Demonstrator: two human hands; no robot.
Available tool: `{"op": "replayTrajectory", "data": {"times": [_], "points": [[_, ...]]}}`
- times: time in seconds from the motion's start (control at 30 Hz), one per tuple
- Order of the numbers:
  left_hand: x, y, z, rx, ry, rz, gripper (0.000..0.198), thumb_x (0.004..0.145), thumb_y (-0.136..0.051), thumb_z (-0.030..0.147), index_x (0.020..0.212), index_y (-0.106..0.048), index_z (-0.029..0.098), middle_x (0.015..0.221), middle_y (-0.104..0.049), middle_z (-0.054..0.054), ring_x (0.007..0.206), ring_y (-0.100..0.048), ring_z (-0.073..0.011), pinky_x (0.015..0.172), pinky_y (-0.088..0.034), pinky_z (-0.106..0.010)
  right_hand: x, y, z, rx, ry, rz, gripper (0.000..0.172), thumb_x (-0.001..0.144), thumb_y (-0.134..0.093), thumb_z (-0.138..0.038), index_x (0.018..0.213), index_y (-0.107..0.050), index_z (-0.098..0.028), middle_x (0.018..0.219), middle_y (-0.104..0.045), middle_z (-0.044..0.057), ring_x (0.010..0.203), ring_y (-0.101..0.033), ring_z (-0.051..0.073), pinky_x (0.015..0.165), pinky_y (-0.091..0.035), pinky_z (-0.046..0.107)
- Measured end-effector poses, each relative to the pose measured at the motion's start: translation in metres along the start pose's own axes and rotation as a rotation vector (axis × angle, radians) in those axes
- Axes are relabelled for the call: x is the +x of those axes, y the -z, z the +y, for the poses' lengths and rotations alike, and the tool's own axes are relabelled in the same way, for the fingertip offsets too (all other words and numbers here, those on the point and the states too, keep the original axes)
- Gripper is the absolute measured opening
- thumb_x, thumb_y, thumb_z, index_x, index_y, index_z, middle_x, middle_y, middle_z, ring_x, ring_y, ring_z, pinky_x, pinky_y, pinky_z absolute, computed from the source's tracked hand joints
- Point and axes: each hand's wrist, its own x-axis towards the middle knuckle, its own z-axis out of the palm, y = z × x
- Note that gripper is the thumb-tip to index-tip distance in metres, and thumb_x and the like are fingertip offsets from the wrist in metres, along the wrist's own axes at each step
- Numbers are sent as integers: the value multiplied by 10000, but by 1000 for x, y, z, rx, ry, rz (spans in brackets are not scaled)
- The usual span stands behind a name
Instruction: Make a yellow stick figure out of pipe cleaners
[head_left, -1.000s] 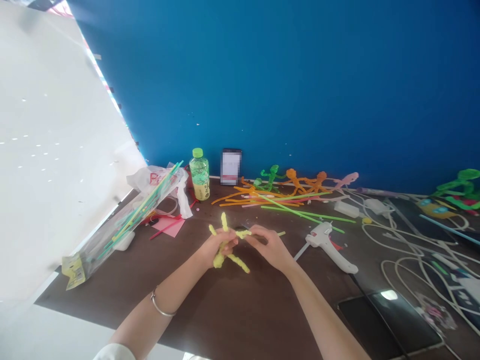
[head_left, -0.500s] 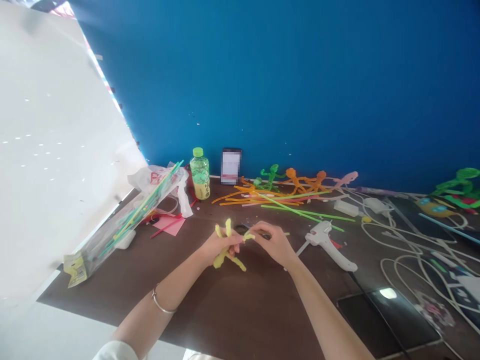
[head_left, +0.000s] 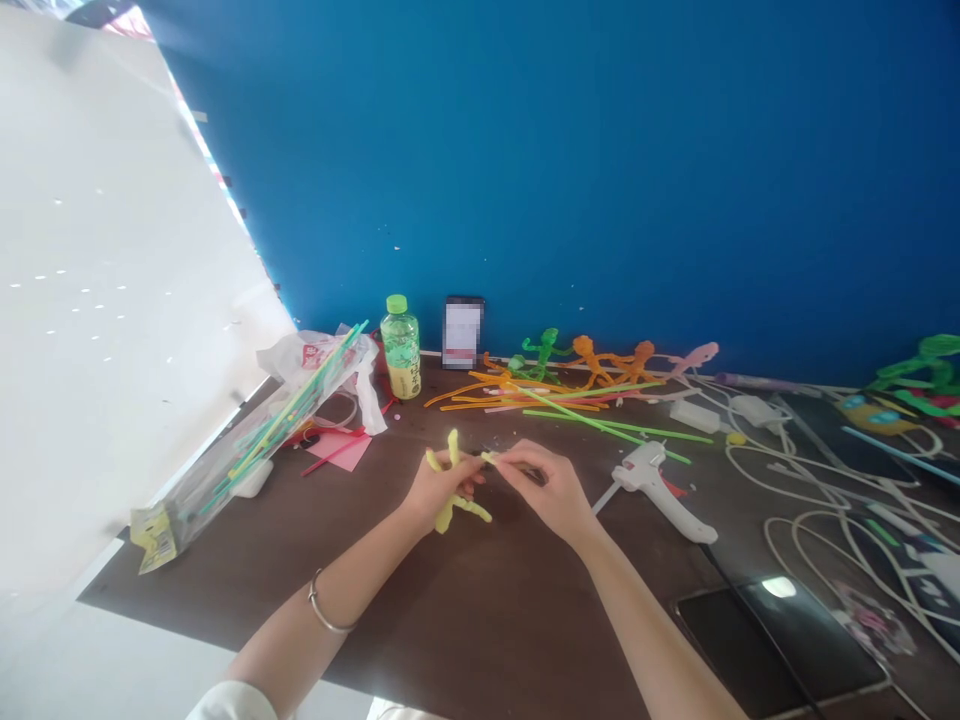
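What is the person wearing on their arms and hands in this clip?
The left hand and right hand are ungloved. A thin silver bangle circles the left wrist, and a white sleeve edge shows high on that arm. The right forearm is uncovered.

Illumination is bright and diffuse. The white panel (head_left: 90, 330) at the left of the frame is overexposed, with surface detail lost. A glare spot sits on the dark screen (head_left: 780, 588) at lower right. Shadows on the tabletop (head_left: 465, 620) are faint. Wide-angle distortion bends the frame edges. Overall focus is soft.
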Motion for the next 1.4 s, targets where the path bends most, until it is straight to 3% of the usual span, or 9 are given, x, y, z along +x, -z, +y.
{"op": "replayTrajectory", "data": {"times": [0.13,0.27,0.43,0.53,0.77,0.9,1.03,1.17,1.4], "points": [[4,3,-2,-226,53,12,283,593,-707,361,600,-567,115,532,-505,16,438,-412,-32,444,-341,-173,-1,-4,5,10,1,-94,189,811,-501,-312,833,-667,-224,776,-612,26,733,-575,154,654,-463,259],[5,6,-5,-360,98,-106,258,600,-710,325,625,-557,118,505,-448,37,433,-363,-19,414,-285,-149,2,-2,12,-8,-43,-119,180,796,-518,-308,766,-667,-213,783,-627,27,745,-581,163,688,-460,271],[3,9,-8,-342,101,-332,228,614,-693,300,633,-553,121,443,-388,55,384,-315,-25,361,-203,-165,5,2,17,-35,-77,-137,159,770,-544,-299,722,-665,-207,788,-637,21,743,-584,164,697,-448,274],[0,9,-4,-219,115,-385,218,622,-682,297,636,-558,118,412,-374,64,351,-297,-29,345,-194,-178,6,4,18,-78,-64,-84,139,760,-551,-291,721,-656,-209,778,-638,21,727,-583,163,661,-444,271],[-3,4,1,61,110,-257,253,594,-698,331,596,-571,113,382,-423,48,319,-328,-43,334,-253,-192,6,3,16,-169,30,71,139,763,-548,-294,674,-607,-206,745,-610,19,702,-571,160,661,-445,282],[0,0,-2,46,42,-96,276,594,-695,354,580,-566,110,429,-472,23,339,-368,-45,350,-275,-192,3,1,11,-144,36,106,145,775,-541,-310,692,-591,-202,753,-599,24,700,-566,160,658,-450,286],[2,1,-4,-50,25,31,261,599,-697,346,615,-588,110,457,-476,24,366,-362,-35,370,-272,-183,0,-1,6,-92,46,28,182,794,-518,-340,703,-603,-206,761,-599,42,729,-559,174,638,-463,287],[3,4,-4,-210,47,-24,269,621,-685,346,569,-568,111,432,-409,46,371,-306,-12,375,-237,-163,0,-1,8,-21,19,-63,183,791,-523,-344,734,-631,-207,773,-604,43,719,-571,167,630,-475,279],[1,7,-5,-319,86,-266,242,619,-682,320,632,-566,108,423,-349,67,360,-238,-9,340,-134,-160,5,2,24,32,-78,-116,201,754,-567,-363,722,-675,-197,807,-632,38,763,-587,173,717,-465,294]]}}
